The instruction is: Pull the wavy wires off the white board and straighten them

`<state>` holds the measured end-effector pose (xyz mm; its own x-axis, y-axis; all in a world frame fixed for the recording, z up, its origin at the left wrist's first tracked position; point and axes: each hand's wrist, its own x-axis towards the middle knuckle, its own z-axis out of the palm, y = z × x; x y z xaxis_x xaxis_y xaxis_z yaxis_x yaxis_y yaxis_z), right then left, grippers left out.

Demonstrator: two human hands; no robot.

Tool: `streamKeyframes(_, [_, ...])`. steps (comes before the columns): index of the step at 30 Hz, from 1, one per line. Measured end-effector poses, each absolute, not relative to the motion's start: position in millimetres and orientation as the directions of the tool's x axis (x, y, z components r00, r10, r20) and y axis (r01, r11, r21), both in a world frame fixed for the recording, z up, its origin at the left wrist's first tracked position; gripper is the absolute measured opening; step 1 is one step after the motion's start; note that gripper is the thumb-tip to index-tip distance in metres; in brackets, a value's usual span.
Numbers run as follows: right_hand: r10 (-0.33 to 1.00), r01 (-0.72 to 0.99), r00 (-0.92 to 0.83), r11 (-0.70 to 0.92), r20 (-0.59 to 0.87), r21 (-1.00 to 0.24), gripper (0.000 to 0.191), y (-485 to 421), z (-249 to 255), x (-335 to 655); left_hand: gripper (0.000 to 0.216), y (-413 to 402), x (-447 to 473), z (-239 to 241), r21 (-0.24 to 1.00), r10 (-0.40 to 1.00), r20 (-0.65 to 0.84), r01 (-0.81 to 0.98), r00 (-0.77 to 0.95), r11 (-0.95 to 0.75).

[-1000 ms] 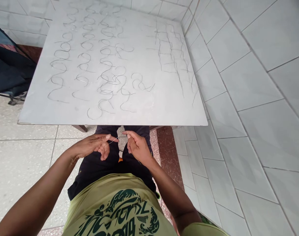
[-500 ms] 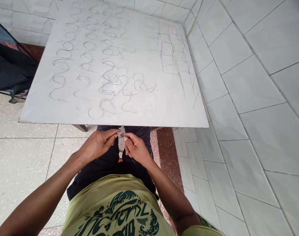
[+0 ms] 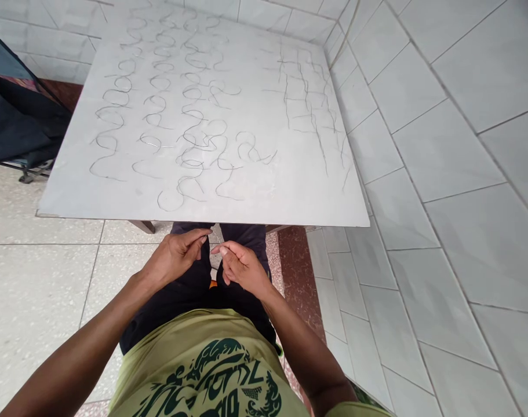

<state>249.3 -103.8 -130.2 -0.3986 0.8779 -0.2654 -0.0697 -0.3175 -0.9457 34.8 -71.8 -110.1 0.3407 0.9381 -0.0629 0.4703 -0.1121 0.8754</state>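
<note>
Below the front edge of the white board (image 3: 298, 197), my two hands face each other a small gap apart. My right hand (image 3: 245, 267) pinches a thin, shiny, needle-like piece (image 3: 219, 236) that points up from the fingertips. Thumb and forefinger of my left hand (image 3: 177, 255) are pressed together close to it; whatever they hold is too fine to make out. On the board lie many fine dark strands, such as a curled strand (image 3: 246, 152), in wavy columns. A silvery straight piece (image 3: 161, 146) lies among them.
Straighter, crossing strands (image 3: 305, 87) lie at the board's right side. A tiled wall (image 3: 420, 174) rises close on the right. A dark folding chair (image 3: 20, 121) stands at the left on the speckled floor (image 3: 37, 289). A table leg (image 3: 142, 226) shows under the board.
My right hand has shifted slightly down, and its fingers have moved on the shiny piece. The dark strand end that hung below this hand no longer shows. My left hand has barely moved.
</note>
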Motion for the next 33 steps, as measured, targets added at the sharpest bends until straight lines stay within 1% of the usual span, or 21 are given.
streamKeyframes(5, [0.772,-0.07,-0.496,-0.491,-0.397,-0.868,0.042,-104,-136,255,0.036,-72,33,-110,0.779,0.949,0.006,0.594,0.315,-0.203])
streamKeyframes(8, [0.735,-0.036,-0.501,-0.545,-0.457,-0.838,0.048,-109,-141,256,0.037,-72,30,-112,0.757,0.95,0.026,0.615,0.31,-0.222])
streamKeyframes(10, [0.753,-0.037,-0.484,-0.527,-0.446,-0.849,0.051,-112,-144,256,0.037,-71,29,-114,0.766,0.953,0.026,0.606,0.302,-0.213])
streamKeyframes(14, [0.791,-0.044,-0.483,-0.45,-0.375,-0.892,0.048,-114,-144,258,0.036,-71,28,-118,0.774,0.95,-0.012,0.605,0.311,-0.188])
streamKeyframes(18, [0.787,0.028,-0.511,-0.388,-0.347,-0.921,0.048,-111,-137,263,0.038,-71,30,-121,0.775,0.946,-0.02,0.602,0.324,-0.191])
streamKeyframes(21, [0.785,0.096,-0.502,-0.367,-0.363,-0.925,0.05,-109,-133,267,0.041,-70,30,-122,0.757,0.945,-0.006,0.618,0.328,-0.21])
streamKeyframes(23, [0.782,0.09,-0.488,-0.396,-0.387,-0.914,0.05,-108,-134,268,0.042,-69,28,-123,0.719,0.943,0.021,0.65,0.332,-0.245])
streamKeyframes(27, [0.78,-0.023,-0.478,-0.472,-0.405,-0.882,0.048,-108,-139,266,0.043,-69,22,-125,0.597,0.915,0.119,0.709,0.386,-0.377])
streamKeyframes(29, [0.779,-0.045,-0.475,-0.485,-0.409,-0.873,0.049,-108,-142,265,0.043,-69,21,-125,0.545,0.893,0.167,0.716,0.417,-0.436])
streamKeyframes(31, [0.782,-0.014,-0.455,-0.485,-0.427,-0.874,0.053,-108,-143,263,0.042,-69,21,-126,0.515,0.88,0.196,0.718,0.433,-0.468])
streamKeyframes(33, [0.798,0.053,-0.419,-0.456,-0.434,-0.889,0.056,-108,-143,263,0.042,-70,22,-126,0.51,0.876,0.213,0.716,0.433,-0.477])
